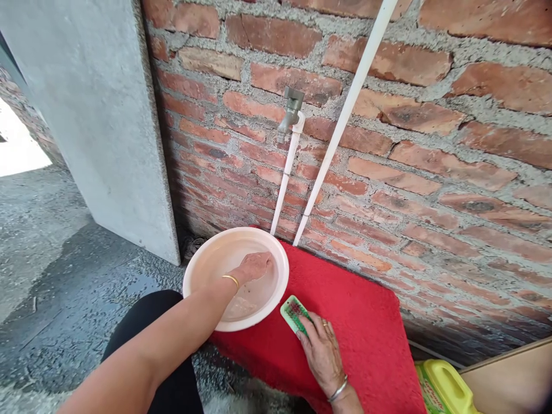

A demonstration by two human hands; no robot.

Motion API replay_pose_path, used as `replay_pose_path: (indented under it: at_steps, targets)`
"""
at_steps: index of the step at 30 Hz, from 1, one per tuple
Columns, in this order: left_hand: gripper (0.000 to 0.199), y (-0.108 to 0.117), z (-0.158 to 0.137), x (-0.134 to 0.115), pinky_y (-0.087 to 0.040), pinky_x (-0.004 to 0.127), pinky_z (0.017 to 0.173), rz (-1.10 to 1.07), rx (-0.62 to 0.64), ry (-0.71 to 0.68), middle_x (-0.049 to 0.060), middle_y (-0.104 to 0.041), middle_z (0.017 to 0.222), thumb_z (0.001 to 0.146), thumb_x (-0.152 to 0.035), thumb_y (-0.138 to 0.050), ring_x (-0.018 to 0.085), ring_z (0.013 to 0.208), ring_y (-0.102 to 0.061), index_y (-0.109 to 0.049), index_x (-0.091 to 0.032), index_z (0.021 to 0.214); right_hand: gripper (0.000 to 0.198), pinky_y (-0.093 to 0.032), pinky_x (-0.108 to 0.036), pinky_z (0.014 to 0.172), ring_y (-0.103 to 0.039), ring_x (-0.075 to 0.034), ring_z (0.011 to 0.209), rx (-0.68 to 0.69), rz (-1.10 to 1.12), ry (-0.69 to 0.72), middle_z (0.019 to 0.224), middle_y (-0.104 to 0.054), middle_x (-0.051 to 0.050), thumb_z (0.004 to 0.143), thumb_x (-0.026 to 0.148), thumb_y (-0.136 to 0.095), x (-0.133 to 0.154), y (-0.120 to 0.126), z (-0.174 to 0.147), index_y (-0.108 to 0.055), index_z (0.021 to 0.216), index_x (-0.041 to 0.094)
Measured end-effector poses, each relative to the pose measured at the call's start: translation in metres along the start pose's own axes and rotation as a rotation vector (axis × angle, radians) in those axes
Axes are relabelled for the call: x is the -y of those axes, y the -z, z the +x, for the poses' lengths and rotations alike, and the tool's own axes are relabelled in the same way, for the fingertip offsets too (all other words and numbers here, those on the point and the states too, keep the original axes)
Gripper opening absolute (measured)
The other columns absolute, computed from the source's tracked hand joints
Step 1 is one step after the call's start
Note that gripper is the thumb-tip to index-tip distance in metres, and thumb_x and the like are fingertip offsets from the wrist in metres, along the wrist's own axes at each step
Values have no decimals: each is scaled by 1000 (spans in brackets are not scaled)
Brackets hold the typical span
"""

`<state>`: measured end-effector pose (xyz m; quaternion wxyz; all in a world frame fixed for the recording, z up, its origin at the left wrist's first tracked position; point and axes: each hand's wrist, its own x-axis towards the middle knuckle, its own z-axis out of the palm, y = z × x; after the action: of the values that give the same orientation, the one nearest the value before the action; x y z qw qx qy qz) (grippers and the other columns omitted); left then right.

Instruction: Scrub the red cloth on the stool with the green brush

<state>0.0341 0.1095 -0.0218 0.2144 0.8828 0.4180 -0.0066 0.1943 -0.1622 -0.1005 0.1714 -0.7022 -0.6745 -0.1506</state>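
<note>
A wide pale pink basin (192,270) holds cloudy water and stands on the red-covered slab. Inside it, at the water's surface, is my left hand (256,265), a gold-coloured bangle on its wrist. Its fingers look curled in and partly hidden, so I cannot make out what they hold, if anything. To the right of the basin lies a green scrub brush (295,314), bristles facing up with dark matter among them. My right hand (321,348), with a ring and a silver-coloured bangle, grips the brush's near end between thumb and fingers.
A tap (291,112) on a white pipe sticks out from the brick wall (267,34) above the basin. Another white pipe (345,121) slants beside it. A grey slab (107,115) stands at left over wet floor. A yellow jug (448,388) sits at lower right.
</note>
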Motion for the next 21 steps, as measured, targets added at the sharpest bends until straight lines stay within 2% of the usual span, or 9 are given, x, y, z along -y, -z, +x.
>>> replay_pose_path:
  at_steps: [2, 6, 10, 13, 16, 21]
  targets:
    - [31, -1, 0, 0, -48, 41, 96, -14, -13, -10, 13, -74, 114, 97, -25, -37, 29, 108, -67, -65, -21, 109, 36, -51, -41, 92, -66, -23, 106, -17, -43, -69, 122, -69, -6, 103, 38, -39, -10, -3, 3, -62, 129, 32]
    - [29, -4, 3, 3, -48, 39, 96, -34, -21, -2, 11, -75, 111, 97, -26, -39, 28, 107, -68, -66, -23, 108, 45, -50, -41, 84, -66, -24, 95, -38, -176, -251, 115, -70, -10, 104, 47, -31, -53, -4, 2, -66, 124, 26]
    - [30, -6, 5, 4, -48, 36, 95, 12, -7, 9, 9, -75, 111, 98, -26, -37, 25, 106, -67, -64, -24, 109, 54, -47, -39, 76, -65, -25, 85, -34, -300, -446, 106, -70, -13, 103, 51, -25, -94, 7, -10, -67, 121, 21]
    - [28, -7, 6, 5, -48, 35, 95, 27, -5, 7, 9, -74, 112, 98, -26, -38, 23, 106, -67, -64, -24, 108, 54, -45, -38, 72, -64, -25, 81, -13, -373, -551, 103, -69, -14, 103, 50, -25, -111, 16, -22, -65, 123, 19]
    - [27, -8, 6, 6, -48, 35, 95, 30, -12, -4, 9, -74, 112, 97, -26, -39, 23, 105, -67, -65, -25, 107, 55, -44, -39, 70, -64, -26, 79, -28, -399, -564, 100, -68, -14, 103, 50, -25, -120, 19, -30, -65, 123, 19]
    - [28, -10, 7, 7, -48, 37, 93, 40, -19, -22, 10, -74, 110, 97, -26, -39, 24, 104, -68, -65, -25, 107, 64, -46, -40, 69, -64, -26, 79, -150, -297, -482, 99, -69, -14, 102, 60, -21, -126, 17, -34, -68, 116, 18]
